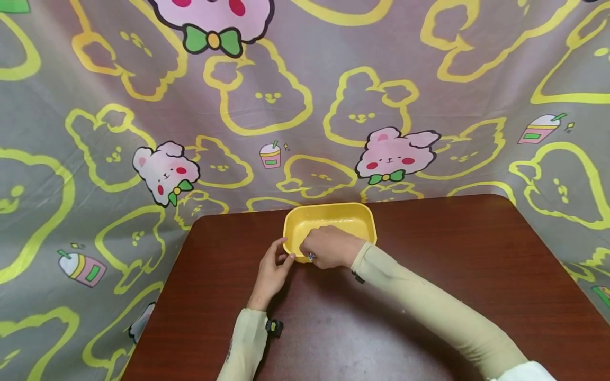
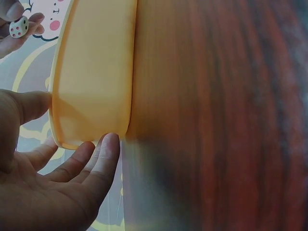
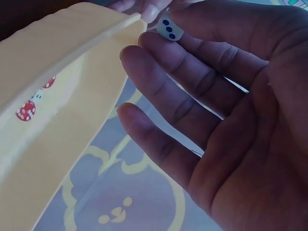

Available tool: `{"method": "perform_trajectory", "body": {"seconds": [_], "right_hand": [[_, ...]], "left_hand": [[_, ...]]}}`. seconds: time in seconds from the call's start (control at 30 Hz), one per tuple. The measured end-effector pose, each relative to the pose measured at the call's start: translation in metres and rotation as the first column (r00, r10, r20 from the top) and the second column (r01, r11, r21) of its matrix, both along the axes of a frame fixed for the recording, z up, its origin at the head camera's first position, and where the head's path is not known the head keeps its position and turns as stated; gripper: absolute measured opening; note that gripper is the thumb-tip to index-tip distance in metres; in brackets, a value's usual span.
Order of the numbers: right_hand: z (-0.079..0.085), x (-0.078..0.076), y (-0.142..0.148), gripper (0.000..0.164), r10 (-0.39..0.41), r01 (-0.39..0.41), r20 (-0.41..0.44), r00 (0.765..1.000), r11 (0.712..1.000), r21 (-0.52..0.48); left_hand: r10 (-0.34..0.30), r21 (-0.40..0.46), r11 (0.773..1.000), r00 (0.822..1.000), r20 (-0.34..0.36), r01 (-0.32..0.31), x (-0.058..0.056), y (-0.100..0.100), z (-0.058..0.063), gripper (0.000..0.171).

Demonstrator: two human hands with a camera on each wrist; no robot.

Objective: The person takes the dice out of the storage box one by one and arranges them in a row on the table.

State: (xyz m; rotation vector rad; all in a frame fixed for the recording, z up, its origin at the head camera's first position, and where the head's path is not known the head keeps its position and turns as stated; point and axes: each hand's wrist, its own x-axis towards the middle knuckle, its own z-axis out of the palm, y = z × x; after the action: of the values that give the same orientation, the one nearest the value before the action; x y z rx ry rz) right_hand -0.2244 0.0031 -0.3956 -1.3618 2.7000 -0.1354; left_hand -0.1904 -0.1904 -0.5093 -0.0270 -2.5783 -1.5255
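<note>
A yellow rectangular box (image 1: 329, 208) with rounded corners sits near the far edge of the table. My left hand (image 1: 270, 275) holds its near left corner, thumb on one side and fingers (image 2: 72, 166) against the end wall. Over the near rim, my right hand (image 1: 333, 247) pinches a small white die (image 3: 169, 27) between thumb and fingertips. Blue pips show on one face in the right wrist view, red pips in the left wrist view. Inside the box, red dice (image 3: 26, 111) with white pips lie beside a white die (image 3: 37, 96). In the head view, my right hand hides part of the inside.
The dark brown wooden table (image 1: 476, 254) extends to both sides of the box and in front of it. Behind and beside it hangs a grey curtain (image 1: 324, 100) printed with cartoon animals. A black wrist strap (image 1: 274, 328) is on the left sleeve.
</note>
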Motion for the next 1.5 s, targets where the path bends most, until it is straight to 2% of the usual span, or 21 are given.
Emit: {"method": "perform_trajectory", "body": {"seconds": [0.47, 0.83, 1.07, 1.5], "right_hand": [[-0.006, 0.006, -0.004, 0.018, 0.013, -0.013, -0.003, 1.000, 1.000, -0.004], [-0.012, 0.008, -0.006, 0.023, 0.040, -0.041, -0.031, 0.999, 0.999, -0.010], [-0.016, 0.009, -0.008, 0.022, 0.020, -0.020, -0.011, 1.000, 1.000, -0.017], [-0.025, 0.012, -0.012, 0.021, 0.050, -0.050, -0.008, 0.999, 0.999, -0.001]], "left_hand": [[-0.004, 0.001, 1.000, 1.000, -0.012, 0.004, 0.000, 0.000, -0.001, 0.045], [-0.011, 0.002, 1.000, 1.000, -0.023, 0.011, 0.000, -0.001, -0.002, 0.045], [-0.015, -0.002, 1.000, 0.999, -0.043, 0.015, -0.001, 0.000, -0.001, 0.047], [-0.007, -0.016, 1.000, 1.000, -0.029, 0.007, 0.001, 0.000, 0.000, 0.048]]}}
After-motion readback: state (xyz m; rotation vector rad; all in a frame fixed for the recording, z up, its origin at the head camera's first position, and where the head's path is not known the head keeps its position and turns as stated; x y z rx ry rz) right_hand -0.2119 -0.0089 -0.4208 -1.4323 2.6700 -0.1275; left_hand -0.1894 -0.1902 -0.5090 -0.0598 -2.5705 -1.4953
